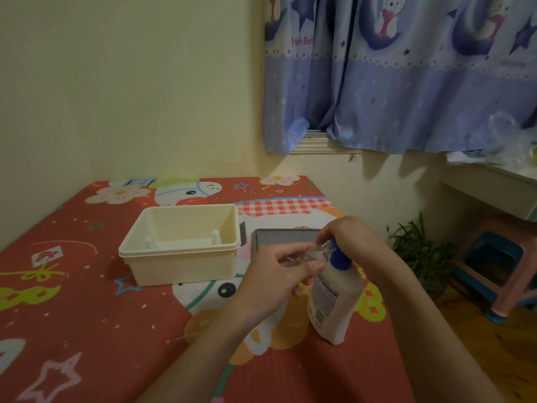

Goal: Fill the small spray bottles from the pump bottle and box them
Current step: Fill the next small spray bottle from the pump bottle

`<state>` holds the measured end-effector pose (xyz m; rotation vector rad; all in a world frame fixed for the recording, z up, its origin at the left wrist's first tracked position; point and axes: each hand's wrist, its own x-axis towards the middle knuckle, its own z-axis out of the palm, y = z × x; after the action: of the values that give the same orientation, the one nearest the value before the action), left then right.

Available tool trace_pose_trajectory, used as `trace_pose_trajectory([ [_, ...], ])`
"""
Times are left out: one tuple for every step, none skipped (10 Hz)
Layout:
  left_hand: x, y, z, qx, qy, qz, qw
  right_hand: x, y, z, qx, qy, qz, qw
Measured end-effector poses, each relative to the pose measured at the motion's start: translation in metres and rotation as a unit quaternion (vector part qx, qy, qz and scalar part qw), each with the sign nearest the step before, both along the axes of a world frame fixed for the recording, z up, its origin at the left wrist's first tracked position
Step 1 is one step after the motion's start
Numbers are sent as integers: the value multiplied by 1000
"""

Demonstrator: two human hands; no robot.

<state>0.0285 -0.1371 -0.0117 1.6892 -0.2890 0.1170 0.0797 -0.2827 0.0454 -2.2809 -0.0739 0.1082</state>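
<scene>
Red bedsheet (87,315) under pump bottle (334,298)

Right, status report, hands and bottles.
Left hand holds small bottle at pump. Right hand on pump bottle. Box open. Nothing in way.

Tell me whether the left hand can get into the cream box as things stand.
Probably yes: the cream box sits open-topped just left of the left hand, nothing between them. But its fingers hold the small clear bottle at the pump.
</scene>
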Motion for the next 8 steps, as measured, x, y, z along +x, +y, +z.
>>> trace_pose_trajectory([
  [1,-1,-5,3,12,5,1000,0,0,-4,-3,12,-11,1000],
  [-1,0,-4,-8,13,1,1000,5,0,-6,-8,12,-11,1000],
  [-1,0,0,-5,-2,0,1000,6,-2,-1,-34,2,7,999],
  [0,-2,1,-6,-3,-1,1000,7,-3,-3,-49,-8,3,999],
  [1,-2,-2,-1,5,-1,1000,9,-3,-9,-56,-17,7,998],
  [1,-1,-4,6,7,0,1000,6,-3,-11,-66,-10,11,998],
  [1,-1,-1,1,6,-4,1000,8,-5,-6,-77,-14,18,997],
  [1,-1,3,5,1,-7,1000,8,-4,-1,-89,-11,23,996],
])
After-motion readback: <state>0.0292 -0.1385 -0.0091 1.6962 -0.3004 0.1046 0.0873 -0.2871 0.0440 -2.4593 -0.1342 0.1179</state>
